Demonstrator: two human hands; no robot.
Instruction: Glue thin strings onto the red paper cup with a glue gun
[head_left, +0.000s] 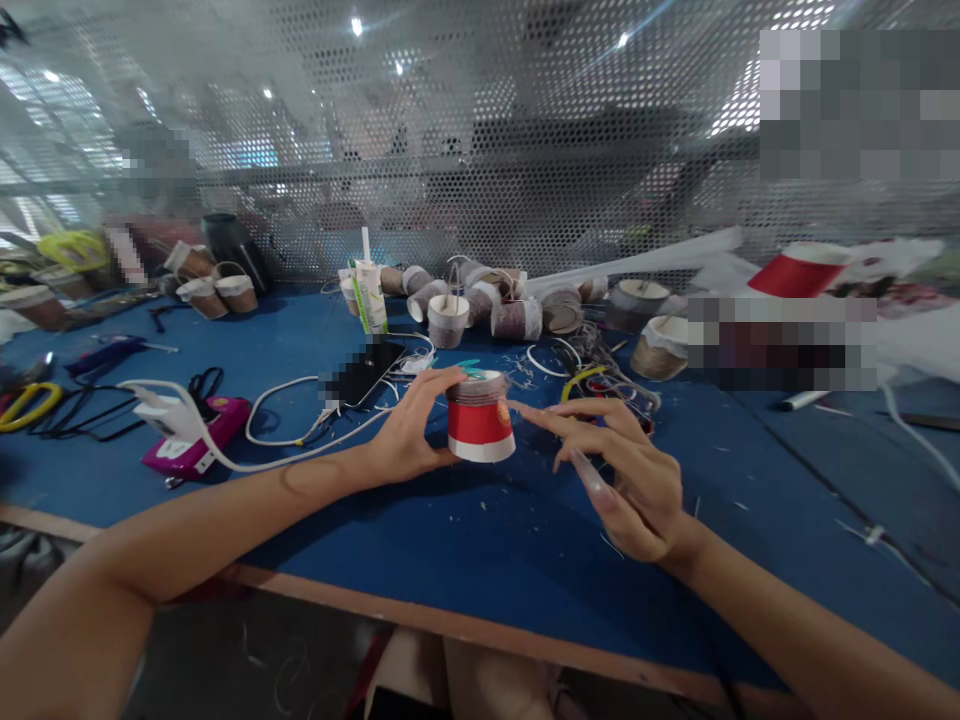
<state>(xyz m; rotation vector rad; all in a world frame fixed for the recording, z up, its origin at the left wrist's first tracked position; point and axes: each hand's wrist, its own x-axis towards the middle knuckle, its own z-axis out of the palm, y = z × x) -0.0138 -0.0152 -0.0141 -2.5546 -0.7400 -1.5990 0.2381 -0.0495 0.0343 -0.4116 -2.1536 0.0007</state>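
Observation:
A red paper cup [480,424] with a white rim stands upside down in the grip of my left hand [414,425]. Greyish cord is wound around the upper part of the cup, near its base. Fingers of my left hand lie over the top, with the thumb low on the side. My right hand [626,470] is just to the right of the cup, its index finger stretched toward the cup wall and its thumb apart. Whether that fingertip touches the cup I cannot tell.
Several cord-wrapped cups [448,322] stand and lie at the back of the blue table [450,540]. A drink carton [370,298], a phone [367,372] and a purple power strip [202,440] with white cables are to the left. Tangled cord [600,360] lies behind my right hand.

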